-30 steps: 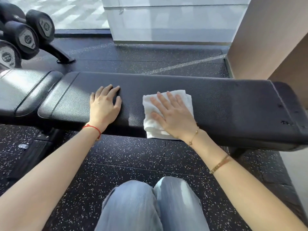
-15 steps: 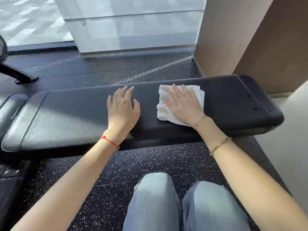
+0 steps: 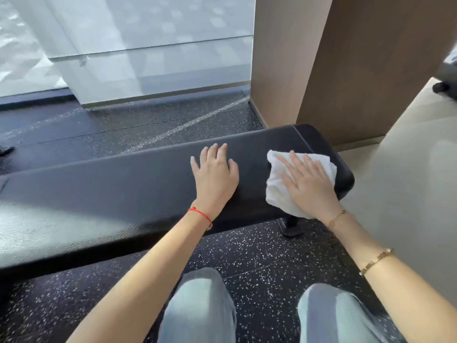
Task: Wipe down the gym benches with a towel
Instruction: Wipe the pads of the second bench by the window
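Both hands lie flat on the black padded bench (image 3: 123, 194). Right hand (image 3: 309, 184) presses down on the white towel (image 3: 277, 191) with its fingers straight and spread, the palm covering the cloth's middle; nothing is curled round the fabric. Left hand (image 3: 215, 177) rests palm-down on the bare upholstery just beside the towel, fingers relaxed and slightly apart, holding nothing.

The towel is crumpled and sits near the right end of the bench pad, touching its top surface, with its near edge hanging a little over the front side of the pad. Its far corner shows beyond the right fingertips.

The bench runs from the lower left of the view up to the right, its rounded end (image 3: 343, 174) stopping just past the towel. A dark metal foot (image 3: 291, 229) stands under that end on the speckled black rubber floor (image 3: 259, 258).

A red string bracelet (image 3: 200, 215) circles the left wrist. A thin gold chain (image 3: 336, 217) sits at the right wrist, and a wider gold bracelet (image 3: 376, 261) lies further up that forearm. Two knees in light blue jeans (image 3: 197, 305) show at the bottom edge.

Beyond the bench are a glass wall (image 3: 148, 45), a brown panelled column (image 3: 371, 65) and pale flooring (image 3: 408, 181) at right.
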`<state>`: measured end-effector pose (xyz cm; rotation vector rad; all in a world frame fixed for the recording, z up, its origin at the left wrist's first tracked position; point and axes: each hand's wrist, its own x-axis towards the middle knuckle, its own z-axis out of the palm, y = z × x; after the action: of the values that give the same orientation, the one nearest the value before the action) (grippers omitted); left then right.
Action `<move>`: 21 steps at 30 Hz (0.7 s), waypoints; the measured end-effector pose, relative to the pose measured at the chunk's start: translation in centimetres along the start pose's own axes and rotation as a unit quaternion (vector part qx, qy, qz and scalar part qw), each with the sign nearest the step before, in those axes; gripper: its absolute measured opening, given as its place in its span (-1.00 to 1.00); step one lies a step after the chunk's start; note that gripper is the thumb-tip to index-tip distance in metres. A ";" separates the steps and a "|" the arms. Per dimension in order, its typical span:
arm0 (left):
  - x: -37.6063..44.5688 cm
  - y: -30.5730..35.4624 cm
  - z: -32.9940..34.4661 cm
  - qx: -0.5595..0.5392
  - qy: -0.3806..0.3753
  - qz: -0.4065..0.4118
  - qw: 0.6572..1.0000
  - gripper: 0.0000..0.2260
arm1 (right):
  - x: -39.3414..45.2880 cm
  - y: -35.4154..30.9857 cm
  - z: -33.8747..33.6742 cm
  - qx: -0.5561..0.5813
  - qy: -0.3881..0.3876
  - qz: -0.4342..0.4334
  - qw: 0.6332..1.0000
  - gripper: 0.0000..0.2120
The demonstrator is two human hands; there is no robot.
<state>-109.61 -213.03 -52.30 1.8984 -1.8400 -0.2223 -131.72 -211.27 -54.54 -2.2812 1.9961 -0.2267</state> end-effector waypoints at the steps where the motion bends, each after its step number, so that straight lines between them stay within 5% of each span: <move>1: 0.0 0.8 1.0 0.012 -0.010 -0.016 1.000 -0.54 | 1.0 1.2 -0.2 0.001 -0.005 0.000 1.000 -0.51; 9: -0.2 2.0 4.6 0.096 0.012 -0.069 0.993 -0.53 | 13.0 -0.2 -0.8 0.000 -0.088 -0.116 0.989 -0.51; 15: -0.3 1.9 4.3 0.082 0.030 -0.072 0.994 -0.56 | 7.0 2.9 -0.7 0.018 -0.070 -0.236 0.969 -0.50; 21: -0.3 2.3 4.3 0.079 0.032 -0.074 0.994 -0.57 | 7.5 9.2 -1.5 0.015 -0.073 -0.173 0.982 -0.48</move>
<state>-113.55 -213.61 -55.07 2.1271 -1.7214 -0.0643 -140.01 -219.87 -54.36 -2.5300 1.5085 -0.1100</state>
